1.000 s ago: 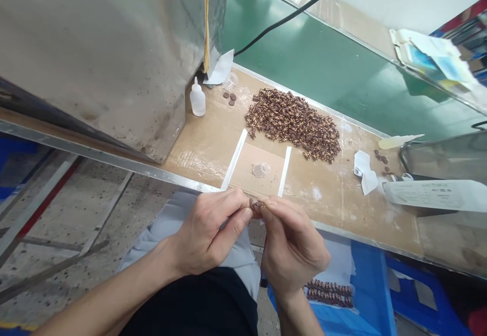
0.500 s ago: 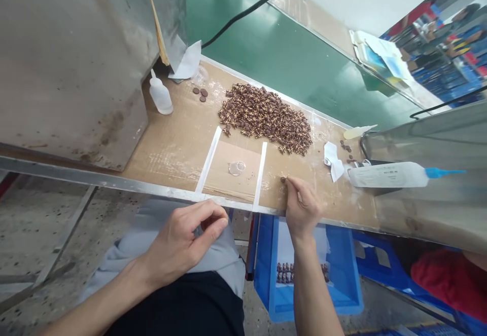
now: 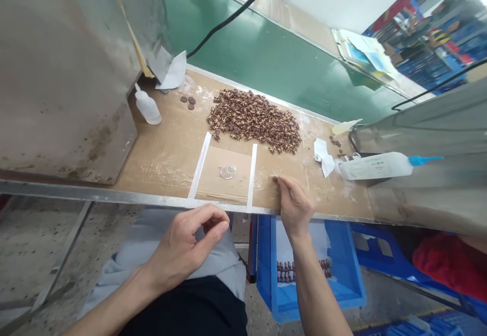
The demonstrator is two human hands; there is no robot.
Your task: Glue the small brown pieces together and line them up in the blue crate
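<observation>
My right hand [image 3: 297,201] pinches a small dark brown piece [image 3: 275,179] between thumb and fingertips, just over the cardboard worktop right of the white tape. My left hand [image 3: 198,234] hovers over my lap at the bench's front edge, fingers curled with the thumb near them; whether anything is between them is hidden. A small clear round dish [image 3: 228,172] rests between two white tape strips. Behind it lies a heap of small brown and gold pieces [image 3: 254,120].
At left stand a squeeze bottle [image 3: 148,107] and several brown discs [image 3: 191,101]. At right are crumpled white paper [image 3: 323,157], a large blue-tipped bottle [image 3: 376,166] and a yellowish nozzle [image 3: 345,126]. Below, a blue crate [image 3: 266,270] holds rows of brown pieces. Metal walls flank the bench.
The view has shifted, so bench items sit slightly further left. Both hands keep nearly the same pose; the right still pinches the brown piece near the worktop.
</observation>
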